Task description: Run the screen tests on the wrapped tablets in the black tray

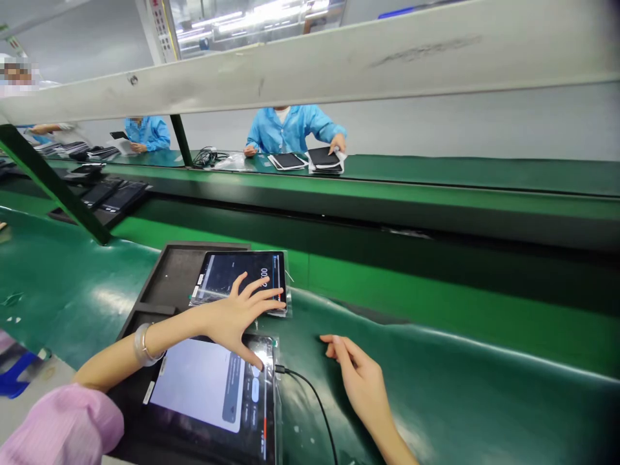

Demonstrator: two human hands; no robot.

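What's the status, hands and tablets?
Left hand open, fingers spread over far tablet, thumb at near tablet. Right hand open, flat on green mat. Cable plugged into near tablet.

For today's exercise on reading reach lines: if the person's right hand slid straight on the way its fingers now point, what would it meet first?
The right hand points up-left along the green mat. It would probably first reach the far tablet, though depth is uncertain.

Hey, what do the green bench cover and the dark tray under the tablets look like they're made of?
The green bench cover looks like soft vinyl or rubber sheet: glossy, with wrinkles and light glare. The dark tray seems to be matte moulded plastic, judging by its dull surface and raised rim; it could also be dense foam.
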